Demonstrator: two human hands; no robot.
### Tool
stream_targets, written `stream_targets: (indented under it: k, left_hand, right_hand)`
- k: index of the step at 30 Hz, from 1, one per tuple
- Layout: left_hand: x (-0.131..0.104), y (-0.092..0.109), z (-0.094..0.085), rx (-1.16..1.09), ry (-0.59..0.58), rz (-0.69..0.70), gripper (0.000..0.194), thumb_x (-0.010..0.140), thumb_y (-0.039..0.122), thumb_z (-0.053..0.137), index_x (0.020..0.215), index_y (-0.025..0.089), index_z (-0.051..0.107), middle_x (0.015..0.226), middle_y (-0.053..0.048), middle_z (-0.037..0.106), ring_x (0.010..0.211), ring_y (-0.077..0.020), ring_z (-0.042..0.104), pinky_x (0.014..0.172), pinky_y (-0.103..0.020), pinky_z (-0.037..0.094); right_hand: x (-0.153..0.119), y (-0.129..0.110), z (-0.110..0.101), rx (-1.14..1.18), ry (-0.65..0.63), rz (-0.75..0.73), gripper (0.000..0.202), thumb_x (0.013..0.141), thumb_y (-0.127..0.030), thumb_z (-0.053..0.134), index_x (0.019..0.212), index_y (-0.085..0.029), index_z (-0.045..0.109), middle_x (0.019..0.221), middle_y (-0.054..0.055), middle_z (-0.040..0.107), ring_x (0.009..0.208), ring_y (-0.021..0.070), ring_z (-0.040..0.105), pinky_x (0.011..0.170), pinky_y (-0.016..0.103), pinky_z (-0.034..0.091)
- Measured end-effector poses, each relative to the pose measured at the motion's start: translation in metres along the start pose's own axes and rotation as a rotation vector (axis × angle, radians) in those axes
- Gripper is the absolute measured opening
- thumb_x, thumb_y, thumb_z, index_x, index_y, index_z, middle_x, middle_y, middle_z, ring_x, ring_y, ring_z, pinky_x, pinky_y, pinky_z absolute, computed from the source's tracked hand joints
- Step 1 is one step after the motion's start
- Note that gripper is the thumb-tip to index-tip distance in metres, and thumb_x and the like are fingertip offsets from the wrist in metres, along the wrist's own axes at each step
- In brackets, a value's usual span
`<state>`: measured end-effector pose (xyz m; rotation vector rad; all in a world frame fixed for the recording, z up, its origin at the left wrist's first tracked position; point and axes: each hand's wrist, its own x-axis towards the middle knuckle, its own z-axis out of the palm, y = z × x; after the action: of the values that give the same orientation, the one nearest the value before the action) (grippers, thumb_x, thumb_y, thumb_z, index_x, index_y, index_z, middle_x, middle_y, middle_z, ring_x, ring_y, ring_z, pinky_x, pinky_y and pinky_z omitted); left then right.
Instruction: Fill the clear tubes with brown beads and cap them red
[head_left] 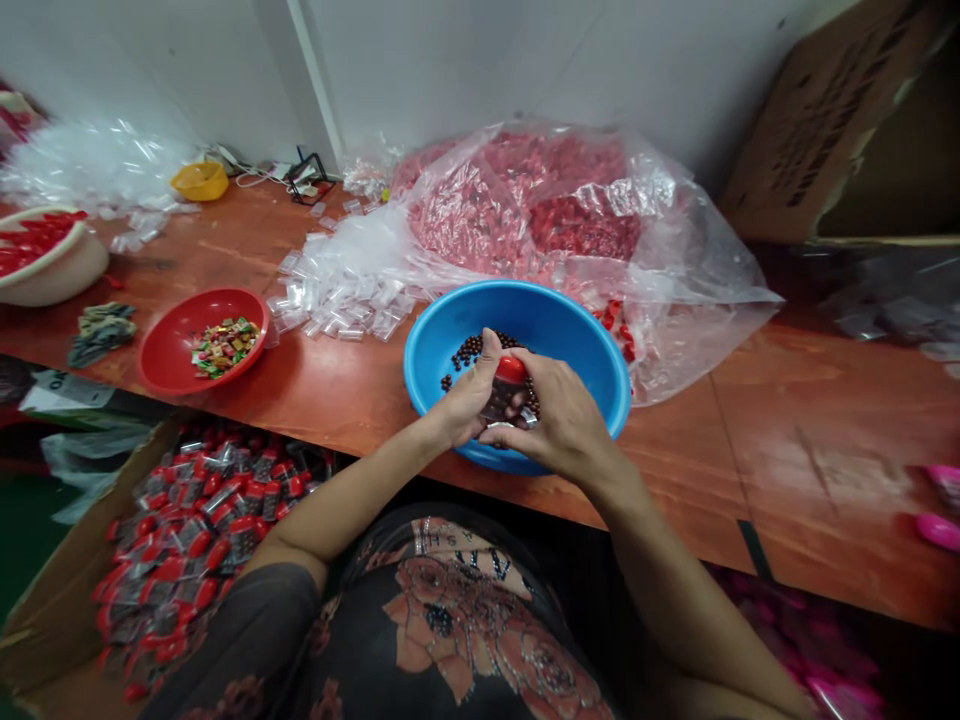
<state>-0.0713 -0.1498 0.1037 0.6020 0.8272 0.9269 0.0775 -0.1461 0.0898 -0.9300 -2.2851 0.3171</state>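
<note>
A blue basin (592, 330) stands at the table's front edge with small dark brown balls (469, 350) in its bottom. Above it, my left hand (474, 392) and my right hand (559, 410) close round a small clear container (498, 398) with a red cap (511, 369). Dark contents show through its wall. The container is tilted, cap up. My right fingers are at the cap and side, and my left thumb rests beside the cap. A bit of clear, shiny material shows near my right fingers.
Behind the basin lies a large clear bag (525, 200) of red pieces. Clear empty containers (352, 290) are piled left of it. A red bowl (161, 350) holds small wrapped packets. Below the table, a carton (52, 600) holds many red-capped containers. Another carton (787, 150) stands back right.
</note>
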Motion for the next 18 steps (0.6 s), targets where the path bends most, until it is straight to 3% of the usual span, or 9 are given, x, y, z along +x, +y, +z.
stream_targets:
  k: [3,6,13,16,18]
  left_hand:
    - [-0.003,0.003,0.003,0.011,-0.007,-0.006,0.058,0.091,0.068,0.038,0.075,0.016,0.058,0.049,0.000,0.046,0.042,-0.0103,0.043,0.047,-0.025,0.041]
    - [-0.008,0.001,0.003,-0.001,-0.015,0.013,0.046,0.092,0.055,0.037,0.072,0.018,0.053,0.047,0.002,0.043,0.040,-0.0096,0.040,0.045,-0.023,0.039]
    - [-0.018,-0.012,-0.004,0.054,0.030,0.137,0.039,0.090,0.048,0.042,0.114,0.020,0.054,0.050,0.006,0.044,0.040,-0.0102,0.039,0.043,-0.021,0.037]
    - [-0.039,0.001,-0.034,0.259,0.190,0.303,0.035,0.092,0.047,0.047,0.118,0.024,0.054,0.064,0.004,0.056,0.049,-0.0102,0.048,0.052,-0.022,0.043]
    - [-0.067,0.016,-0.073,0.472,0.380,0.396,0.028,0.094,0.044,0.048,0.110,0.026,0.060,0.076,0.002,0.061,0.058,-0.0100,0.052,0.059,-0.022,0.046]
  right_hand:
    - [0.000,0.000,0.000,-0.136,0.034,-0.078,0.078,0.080,-0.053,0.070,0.143,-0.019,0.038,0.132,0.018,0.060,0.117,0.0348,0.058,0.095,0.050,0.048]
    - [0.000,0.004,0.003,-0.173,0.065,-0.136,0.075,0.080,-0.056,0.068,0.140,-0.021,0.040,0.128,0.018,0.062,0.114,0.0341,0.060,0.091,0.048,0.049]
    - [-0.003,-0.001,0.012,-0.200,0.048,-0.228,0.077,0.078,-0.060,0.069,0.140,-0.022,0.042,0.125,0.016,0.065,0.111,0.0326,0.063,0.095,0.047,0.046]
    - [-0.004,0.002,0.005,-0.108,-0.030,-0.124,0.085,0.077,-0.058,0.072,0.148,-0.028,0.036,0.141,0.014,0.055,0.126,0.0342,0.055,0.103,0.052,0.044]
    - [-0.010,0.020,-0.005,-0.002,0.060,0.030,0.090,0.075,-0.054,0.076,0.151,-0.031,0.033,0.150,0.012,0.045,0.128,0.0352,0.052,0.103,0.055,0.045]
